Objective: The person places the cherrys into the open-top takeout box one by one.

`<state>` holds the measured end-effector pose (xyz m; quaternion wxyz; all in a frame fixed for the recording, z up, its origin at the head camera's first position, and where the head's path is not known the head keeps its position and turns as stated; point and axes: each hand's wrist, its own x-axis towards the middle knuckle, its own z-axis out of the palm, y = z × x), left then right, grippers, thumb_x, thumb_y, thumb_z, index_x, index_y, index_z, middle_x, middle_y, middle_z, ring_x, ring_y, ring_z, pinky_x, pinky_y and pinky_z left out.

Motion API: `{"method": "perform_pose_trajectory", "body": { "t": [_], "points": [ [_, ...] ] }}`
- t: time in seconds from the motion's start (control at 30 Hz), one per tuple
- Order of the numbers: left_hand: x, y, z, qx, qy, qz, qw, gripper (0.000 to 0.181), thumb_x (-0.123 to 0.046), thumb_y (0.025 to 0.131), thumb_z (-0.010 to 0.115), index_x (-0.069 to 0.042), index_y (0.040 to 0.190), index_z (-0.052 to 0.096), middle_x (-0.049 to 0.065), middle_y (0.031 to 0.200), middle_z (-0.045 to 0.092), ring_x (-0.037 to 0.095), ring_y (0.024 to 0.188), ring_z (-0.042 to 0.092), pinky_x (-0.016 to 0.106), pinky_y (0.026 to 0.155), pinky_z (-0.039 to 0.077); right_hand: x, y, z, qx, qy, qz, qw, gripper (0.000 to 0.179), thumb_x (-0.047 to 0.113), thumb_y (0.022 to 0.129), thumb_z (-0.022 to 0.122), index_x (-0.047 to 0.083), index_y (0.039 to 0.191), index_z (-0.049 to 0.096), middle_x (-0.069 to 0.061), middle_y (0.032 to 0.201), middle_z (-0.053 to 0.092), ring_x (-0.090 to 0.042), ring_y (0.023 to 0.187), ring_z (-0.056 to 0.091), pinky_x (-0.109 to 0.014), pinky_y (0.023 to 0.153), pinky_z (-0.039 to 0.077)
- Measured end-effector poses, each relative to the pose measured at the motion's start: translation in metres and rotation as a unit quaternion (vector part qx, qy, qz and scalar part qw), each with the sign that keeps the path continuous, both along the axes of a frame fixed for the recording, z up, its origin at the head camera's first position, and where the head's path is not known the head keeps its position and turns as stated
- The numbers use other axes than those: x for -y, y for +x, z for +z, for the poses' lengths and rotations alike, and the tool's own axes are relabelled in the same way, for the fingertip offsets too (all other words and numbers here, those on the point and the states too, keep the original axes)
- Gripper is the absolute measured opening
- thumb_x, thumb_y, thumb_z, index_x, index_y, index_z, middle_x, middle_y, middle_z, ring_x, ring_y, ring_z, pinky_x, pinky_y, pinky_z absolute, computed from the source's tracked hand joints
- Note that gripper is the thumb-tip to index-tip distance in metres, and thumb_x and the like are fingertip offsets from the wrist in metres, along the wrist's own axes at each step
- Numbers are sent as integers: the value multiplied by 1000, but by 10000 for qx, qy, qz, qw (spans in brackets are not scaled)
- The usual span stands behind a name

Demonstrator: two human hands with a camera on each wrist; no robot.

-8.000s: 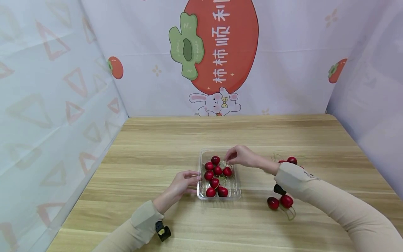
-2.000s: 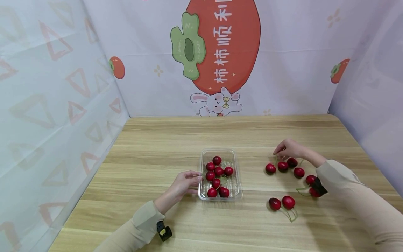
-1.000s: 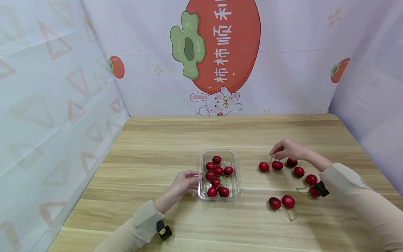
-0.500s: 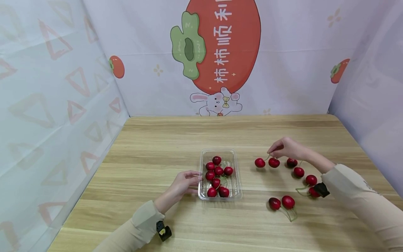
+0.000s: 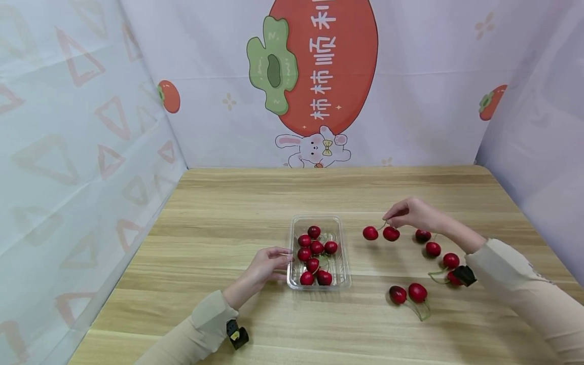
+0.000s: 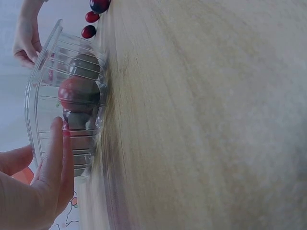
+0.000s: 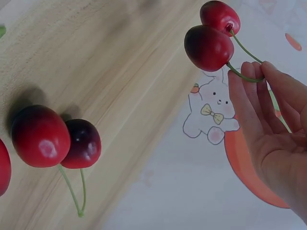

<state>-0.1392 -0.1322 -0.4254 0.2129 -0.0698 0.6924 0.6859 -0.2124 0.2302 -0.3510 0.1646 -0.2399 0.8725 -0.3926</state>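
My right hand pinches the joined green stems of a pair of cherries between thumb and fingertips. Both cherries hang just above the wooden table, right of a clear plastic box. In the right wrist view the held cherries dangle from stems that meet at the fingertips. My left hand rests against the box's left side. In the left wrist view its fingers lie nearly straight along the ribbed wall, with the thumb near the rim. Several red cherries lie inside the box.
More cherry pairs lie on the right of the table: dark red cherries by my right wrist, others partly behind the black wrist camera, and a pair nearer the front. Printed cloth walls stand behind and at both sides.
My right hand went from the box to the cherries at right. It took a pair by the stems, lifted it off the table and moved it slightly left. My left hand stayed at the box.
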Motion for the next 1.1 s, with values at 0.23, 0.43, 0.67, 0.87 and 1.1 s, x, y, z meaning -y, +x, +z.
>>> {"method": "perform_pose_trajectory", "body": {
  "t": [0.23, 0.43, 0.67, 0.87, 1.1],
  "points": [
    [0, 0, -1, -7, -7, -20, 10000, 34, -8, 85, 57, 8, 114, 49, 22, 106, 57, 24, 83, 61, 36, 69, 56, 8, 6, 6, -137, -15, -63, 9999, 15, 4, 83, 59, -3, 94, 65, -14, 89, 66, -19, 78, 64, -30, 70, 56],
    [0, 0, -1, 1, -18, -14, 10000, 35, -8, 85, 57, 8, 114, 49, 21, 106, 58, 23, 82, 62, 35, 68, 56, 16, 11, 10, -441, 36, -94, 9990, 14, 8, 82, 61, -1, 93, 66, -13, 89, 66, -14, 76, 63, -24, 68, 55],
    [0, 0, 0, -5, 1, 5, 10000, 34, -8, 85, 57, 8, 114, 49, 22, 105, 58, 23, 81, 62, 35, 68, 56, 23, 15, 11, -553, -198, -103, 9982, 15, 7, 82, 62, -2, 92, 66, -12, 88, 66, -15, 77, 63, -25, 69, 55],
    [-1, 0, 0, -45, -36, 15, 10000, 35, -8, 84, 57, 9, 114, 49, 22, 105, 58, 23, 81, 62, 34, 68, 57, 30, 18, 12, -365, -484, -187, 9980, 16, 4, 82, 60, -5, 94, 64, -16, 89, 65, -18, 77, 64, -29, 71, 56],
    [-2, 0, 0, -76, -67, 38, 9999, 35, -8, 84, 58, 9, 113, 50, 23, 106, 57, 25, 82, 61, 35, 68, 57, 38, 19, 13, -181, -736, -243, 9968, 18, 5, 82, 61, -6, 96, 64, -19, 93, 64, -25, 80, 64, -26, 72, 55]
  ]
}}
